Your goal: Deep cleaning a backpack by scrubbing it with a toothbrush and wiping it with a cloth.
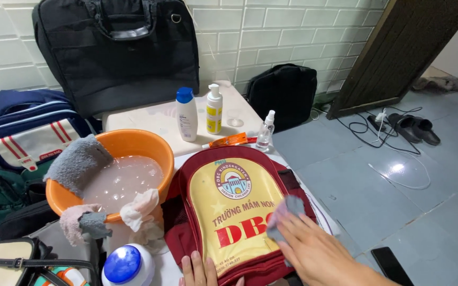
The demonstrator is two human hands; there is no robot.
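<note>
A small maroon backpack with a yellow front panel [229, 201] lies flat on a white table [149, 119] in front of me. My right hand [314, 249] presses a grey cloth [287, 209] against the panel's right side. My left hand [200, 271] rests with its fingertips on the backpack's lower edge and holds nothing.
An orange basin [128, 145] of cloudy soapy water stands to the left, with rags draped over its rim. Behind the backpack stand two lotion bottles [186, 114], a small spray bottle [265, 132] and an orange tube. Several bags surround the table. Slippers and cables lie on the tiled floor at right.
</note>
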